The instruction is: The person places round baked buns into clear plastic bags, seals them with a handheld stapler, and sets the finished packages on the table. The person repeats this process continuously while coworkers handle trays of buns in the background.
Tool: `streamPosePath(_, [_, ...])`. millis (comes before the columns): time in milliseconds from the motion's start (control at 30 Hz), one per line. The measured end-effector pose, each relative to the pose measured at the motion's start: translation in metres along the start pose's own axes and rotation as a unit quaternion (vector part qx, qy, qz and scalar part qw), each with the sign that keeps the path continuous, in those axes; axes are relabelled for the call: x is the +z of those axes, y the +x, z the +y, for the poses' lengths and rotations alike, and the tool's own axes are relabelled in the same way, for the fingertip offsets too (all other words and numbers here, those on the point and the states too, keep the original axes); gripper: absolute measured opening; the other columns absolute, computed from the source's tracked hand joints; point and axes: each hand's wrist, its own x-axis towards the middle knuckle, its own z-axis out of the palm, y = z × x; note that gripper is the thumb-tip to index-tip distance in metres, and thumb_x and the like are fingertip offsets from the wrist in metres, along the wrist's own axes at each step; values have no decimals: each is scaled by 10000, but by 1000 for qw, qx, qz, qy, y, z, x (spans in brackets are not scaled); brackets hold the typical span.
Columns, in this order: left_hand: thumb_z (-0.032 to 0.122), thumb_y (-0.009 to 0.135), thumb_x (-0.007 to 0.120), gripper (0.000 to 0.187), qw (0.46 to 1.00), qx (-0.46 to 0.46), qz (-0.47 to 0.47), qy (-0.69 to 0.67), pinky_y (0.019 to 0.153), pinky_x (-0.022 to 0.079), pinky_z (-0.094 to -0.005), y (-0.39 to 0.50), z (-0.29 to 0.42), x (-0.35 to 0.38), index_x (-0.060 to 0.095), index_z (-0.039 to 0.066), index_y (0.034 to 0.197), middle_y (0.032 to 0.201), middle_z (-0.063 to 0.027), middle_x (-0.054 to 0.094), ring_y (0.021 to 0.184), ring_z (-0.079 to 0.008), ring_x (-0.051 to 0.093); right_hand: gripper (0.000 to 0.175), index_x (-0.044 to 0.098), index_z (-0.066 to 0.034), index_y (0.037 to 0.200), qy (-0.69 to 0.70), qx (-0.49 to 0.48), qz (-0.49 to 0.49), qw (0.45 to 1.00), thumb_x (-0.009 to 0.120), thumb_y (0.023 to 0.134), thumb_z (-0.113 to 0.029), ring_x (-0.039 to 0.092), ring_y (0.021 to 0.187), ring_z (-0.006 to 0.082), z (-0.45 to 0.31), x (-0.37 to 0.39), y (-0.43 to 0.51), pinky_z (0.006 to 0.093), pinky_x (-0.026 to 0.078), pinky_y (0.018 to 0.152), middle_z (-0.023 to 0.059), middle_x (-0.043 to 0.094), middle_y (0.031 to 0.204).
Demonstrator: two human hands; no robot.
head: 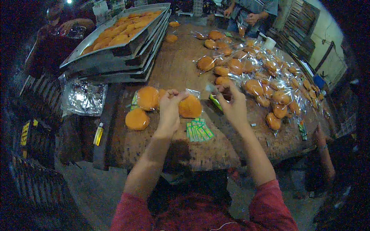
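Observation:
My left hand point(170, 111) pinches the top of a clear plastic bag with a round golden-brown bun point(190, 106) in it. To its right, my right hand point(233, 105) holds a small blurred translucent piece point(211, 87) between thumb and finger; what it is I cannot tell. Below that piece lies a green packet point(215, 102), partly hidden by the hand. Left of my left hand are a bun in plastic point(147, 98), another bun point(137, 119) in front of it, and one more partly hidden behind my hand. Small green printed labels point(199, 130) lie fanned out between my forearms.
Stacked metal trays point(101, 65) of buns stand at the back left. A pile of bagged buns point(248, 66) covers the table's right side. Clear plastic bags point(83, 98) and a yellow lighter point(98, 135) lie at the left edge. Other people stand at the far side, left and right.

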Motion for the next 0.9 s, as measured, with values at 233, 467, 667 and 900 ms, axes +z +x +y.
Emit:
streamPosePath(233, [41,870,726,250,999,24,-41,16,845,512,-307,-9,2,6,522,92,1006,963,-51,630,928,-176,635,303,698,-30,1230,80,-75,-79,991,647,933,-63,679,1069,218,-3,31,6,332,521,928,127,725,1161])
streamPosePath(467, [-52,896,690,222,999,1,-46,-22,884,541,-313,-1,-8,-1,520,66,978,1040,-120,695,995,-182,675,306,711,-32,1198,146,-24,-64,987,690,936,-189,705,1047,257,3,41,1,340,522,932,143,734,1148])
streamPosePath(667, [-56,892,691,207,999,-11,-44,6,898,534,-312,-5,-8,-1,537,67,956,1061,-117,688,969,-171,665,281,719,-23,1158,135,44,-69,987,694,935,-192,702,1011,242,8,43,-1,338,519,908,133,742,1098])
streamPosePath(900, [15,867,719,184,997,28,-58,39,859,501,-266,-15,-13,6,580,70,974,1051,-65,650,967,-150,618,212,714,-15,1079,93,-13,-80,992,670,936,-165,667,948,288,9,39,2,369,506,857,145,707,1004])
